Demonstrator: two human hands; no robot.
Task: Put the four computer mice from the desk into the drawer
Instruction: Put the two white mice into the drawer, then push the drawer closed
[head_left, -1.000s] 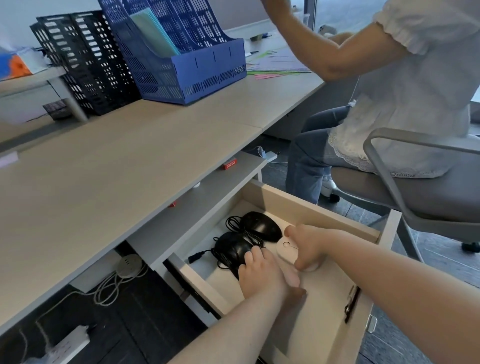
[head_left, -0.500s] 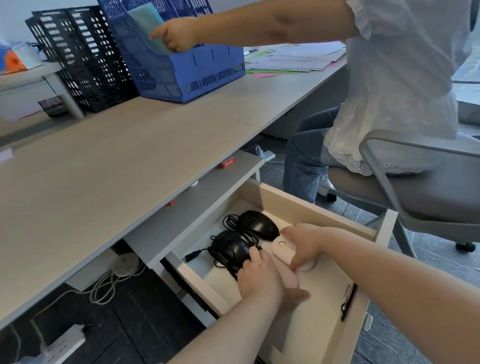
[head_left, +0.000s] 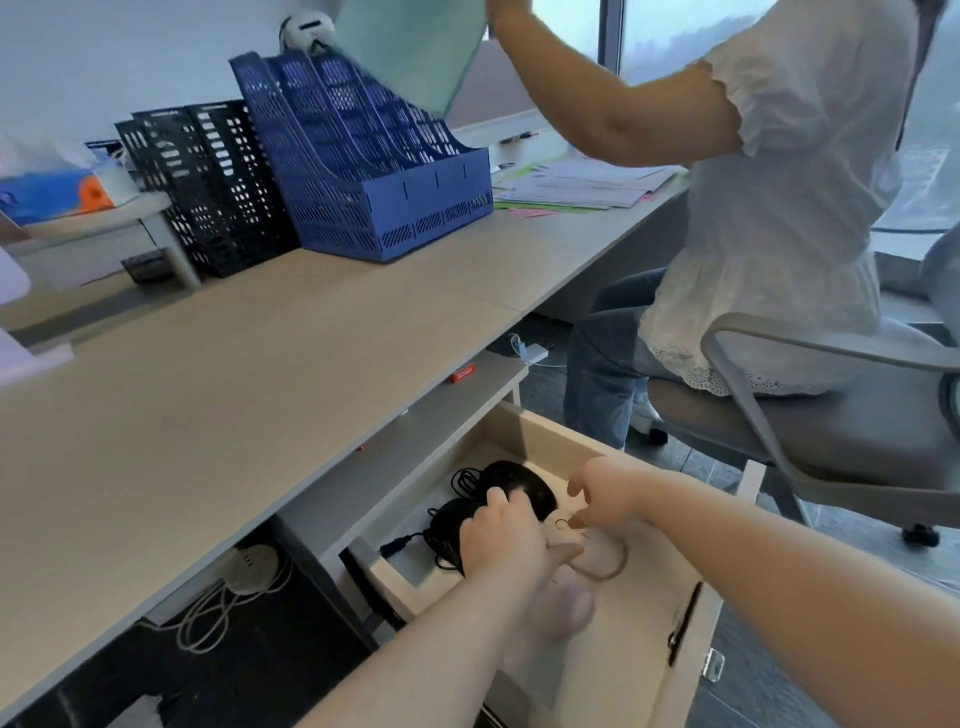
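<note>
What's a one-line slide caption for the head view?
Both hands, left hand and right hand, reach into the open drawer beside two black wired mice; the desk holds no mice.
</note>
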